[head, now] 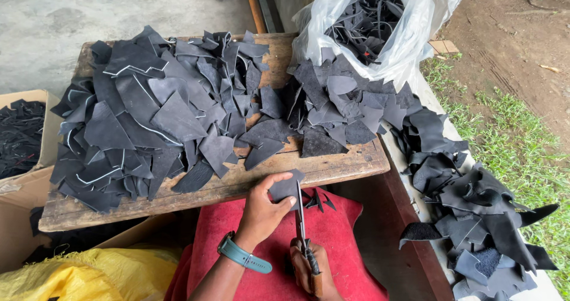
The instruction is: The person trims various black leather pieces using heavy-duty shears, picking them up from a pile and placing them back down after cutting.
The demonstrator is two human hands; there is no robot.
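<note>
One small dark leather scrap (287, 188) is pinched in the left hand (261, 212), thumb on top, held just above the lap. A pair of scissors (301, 224) is gripped by the right hand (309, 268), which is closed round the handles directly below the scrap. The blades run upward along their long axis, and the tips are met by the scrap's lower edge. The left hand is the nearer to the piece. A teal wristwatch (243, 254) is worn on the left wrist. A red cloth (261, 250) is spread beneath both hands. Beyond the hands, heaped black offcuts (154, 111) are carried on the wooden table (332, 165). A plastic bag (409, 34) of strips stands further off to the right.
</note>
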